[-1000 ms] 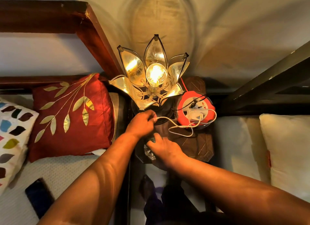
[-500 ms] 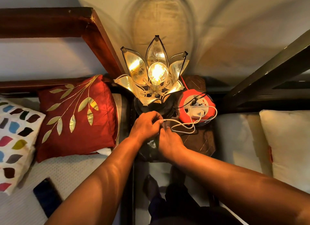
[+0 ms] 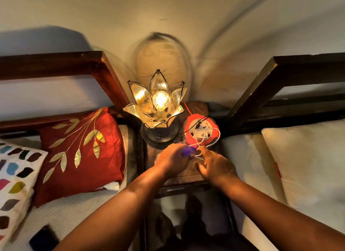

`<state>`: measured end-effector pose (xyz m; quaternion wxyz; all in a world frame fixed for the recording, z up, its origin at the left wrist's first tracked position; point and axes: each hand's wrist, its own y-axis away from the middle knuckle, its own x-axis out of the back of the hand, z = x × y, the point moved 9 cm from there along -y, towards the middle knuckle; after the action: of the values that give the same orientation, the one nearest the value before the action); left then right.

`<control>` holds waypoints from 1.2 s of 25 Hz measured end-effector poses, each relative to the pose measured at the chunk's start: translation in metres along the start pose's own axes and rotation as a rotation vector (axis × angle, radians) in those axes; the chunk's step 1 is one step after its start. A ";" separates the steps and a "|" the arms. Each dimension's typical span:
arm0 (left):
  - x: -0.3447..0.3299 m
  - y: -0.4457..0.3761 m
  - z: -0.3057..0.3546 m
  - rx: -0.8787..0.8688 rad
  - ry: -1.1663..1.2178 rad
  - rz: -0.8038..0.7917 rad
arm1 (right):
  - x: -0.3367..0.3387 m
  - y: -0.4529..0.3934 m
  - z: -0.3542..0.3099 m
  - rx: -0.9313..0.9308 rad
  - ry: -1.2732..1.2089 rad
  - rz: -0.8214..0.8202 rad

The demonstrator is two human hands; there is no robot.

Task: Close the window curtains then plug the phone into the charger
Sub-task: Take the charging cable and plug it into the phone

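Observation:
On the dark wooden bedside table [image 3: 186,176] my left hand [image 3: 172,158] is closed over a small object that gives off a violet glow [image 3: 186,153] at my fingertips. It seems to be the phone, mostly hidden under the hand. My right hand [image 3: 214,164] sits right beside it, fingertips on the white charger cable [image 3: 199,153]. The cable loops back to a white charger [image 3: 200,134] plugged into a round red extension reel [image 3: 201,131]. No window or curtain is in view.
A lit petal-shaped lamp [image 3: 158,108] stands just behind my hands. Beds flank the table: a red leaf-pattern cushion [image 3: 80,153], a spotted pillow [image 3: 15,176] and a dark flat object [image 3: 43,238] on the left, white pillows [image 3: 306,164] on the right.
Both hands have shifted right and forward toward the red reel. The left hand now covers the glowing object and the right hand has come onto the cable loop.

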<state>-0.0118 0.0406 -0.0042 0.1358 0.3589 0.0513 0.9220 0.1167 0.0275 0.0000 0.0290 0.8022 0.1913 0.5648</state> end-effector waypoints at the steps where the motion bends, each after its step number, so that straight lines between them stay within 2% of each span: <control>1: 0.000 -0.003 0.008 -0.018 0.034 0.012 | 0.007 -0.002 0.003 -0.007 -0.015 0.028; 6: 0.015 -0.003 0.022 -0.050 0.123 0.084 | 0.057 -0.013 0.042 -0.200 -0.040 0.164; 9: 0.026 0.014 -0.005 -0.006 0.041 0.081 | 0.123 -0.010 0.061 -0.284 -0.133 0.368; 13: 0.048 0.055 -0.090 0.270 -0.021 0.128 | 0.211 -0.004 0.031 -0.142 -0.373 0.554; 16: 0.067 0.095 -0.143 0.427 -0.004 0.195 | 0.258 0.013 -0.025 0.060 -0.685 0.524; 19: 0.077 0.132 -0.178 0.535 -0.038 0.201 | 0.273 0.034 -0.099 0.291 -0.868 0.335; 21: 0.076 0.154 -0.195 0.588 -0.064 0.176 | 0.256 0.042 -0.136 0.315 -0.877 0.111; 23: 0.074 0.178 -0.210 0.643 -0.110 0.169 | 0.217 0.046 -0.150 0.238 -0.633 -0.144; 25: 0.066 0.206 -0.228 0.718 -0.124 0.154 | 0.155 0.053 -0.145 0.118 -0.307 -0.492; 27: 0.055 0.234 -0.245 0.797 -0.089 0.147 | 0.093 0.066 -0.130 -0.026 -0.094 -0.796; 29: 0.050 0.264 -0.264 0.870 -0.040 0.197 | 0.034 0.078 -0.121 -0.058 0.060 -0.989; 30: 0.049 0.279 -0.273 0.907 -0.032 0.225 | 0.007 0.082 -0.120 -0.023 0.131 -1.031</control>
<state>-0.2903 -0.2122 -0.1202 -0.1349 0.3995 0.4079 0.8098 0.0313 -0.0662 0.0708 0.3001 0.5662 0.5570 0.5283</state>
